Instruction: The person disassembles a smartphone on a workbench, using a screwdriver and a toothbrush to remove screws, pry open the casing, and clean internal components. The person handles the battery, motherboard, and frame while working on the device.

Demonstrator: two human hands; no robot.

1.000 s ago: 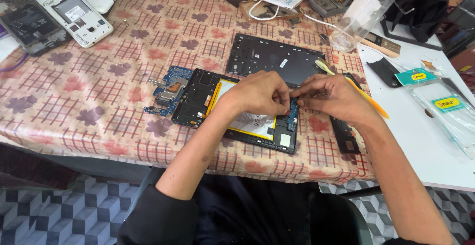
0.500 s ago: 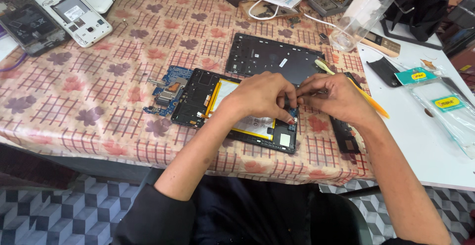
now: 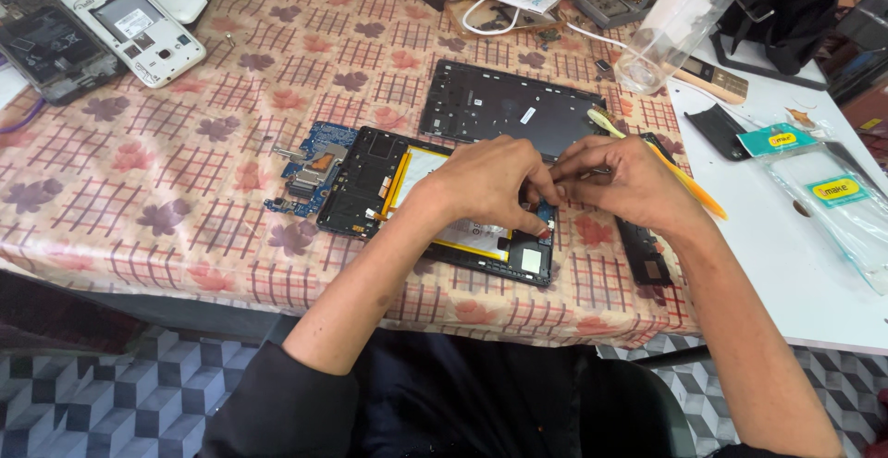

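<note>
- My left hand presses down on the opened tablet near the desk's front edge, fingertips on its right end beside the battery.
- My right hand pinches a thin metal tool, its tip meeting my left fingers over the tablet.
- A blue circuit board lies just left of the tablet.
- The black back cover lies behind it.
- Two phones sit at the far left corner.

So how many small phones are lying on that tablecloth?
2, both at the far left corner: a dark phone at the edge and a white phone beside it. More may lie outside the picture.
</note>
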